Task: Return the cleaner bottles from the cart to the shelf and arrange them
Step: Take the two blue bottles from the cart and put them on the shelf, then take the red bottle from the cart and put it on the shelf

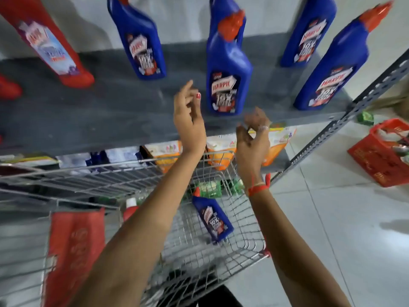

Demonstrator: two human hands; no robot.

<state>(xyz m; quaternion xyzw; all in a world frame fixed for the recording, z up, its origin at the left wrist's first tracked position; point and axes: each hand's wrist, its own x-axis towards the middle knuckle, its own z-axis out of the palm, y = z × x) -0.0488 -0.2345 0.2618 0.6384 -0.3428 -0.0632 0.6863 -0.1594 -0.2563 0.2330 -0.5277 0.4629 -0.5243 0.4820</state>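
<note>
Head view: left hand [189,120] and right hand [253,138], both loose and empty, hover at the shelf [88,120] edge.

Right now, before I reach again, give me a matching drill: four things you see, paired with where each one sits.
Things:
1. front-middle blue bottle
2. red bottle
3. lying blue bottle
4. red basket

Places:
A. on the floor, right of the shelf
B. inside the cart
C. standing on the shelf, far left
D. standing on the shelf, just beyond both empty hands

Pairs: 1-D, 2-C, 3-B, 4-A
</note>
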